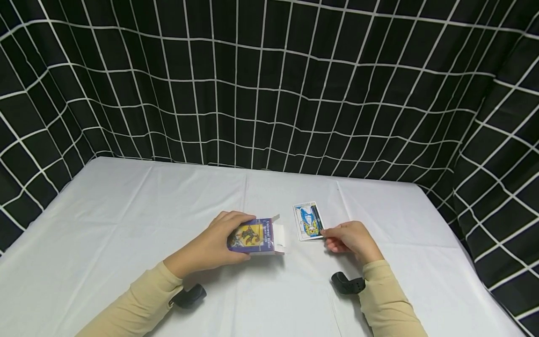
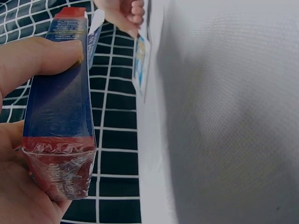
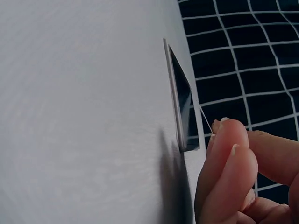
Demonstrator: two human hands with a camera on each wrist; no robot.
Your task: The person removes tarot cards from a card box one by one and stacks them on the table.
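My left hand (image 1: 219, 238) grips a purple-blue tarot card box (image 1: 250, 235) marked "Universal Waite", thumb on one narrow side and fingers on the other. Its right end has its flaps (image 1: 279, 236) folded out. In the left wrist view the box's plastic-wrapped closed end (image 2: 60, 172) faces the camera. To the right, my right hand (image 1: 351, 238) pinches the near right corner of a picture card (image 1: 309, 220) between thumb and fingers. A small stack of cards (image 3: 178, 98) lies flat on the table in the right wrist view, with the pinched card's thin edge just beyond it.
A white cloth (image 1: 168, 201) with light creases covers the table. Black curtains (image 1: 252, 84) with a white grid stand behind and at both sides. Each wrist wears a black strap device, the left one (image 1: 189, 296) and the right one (image 1: 347, 283).
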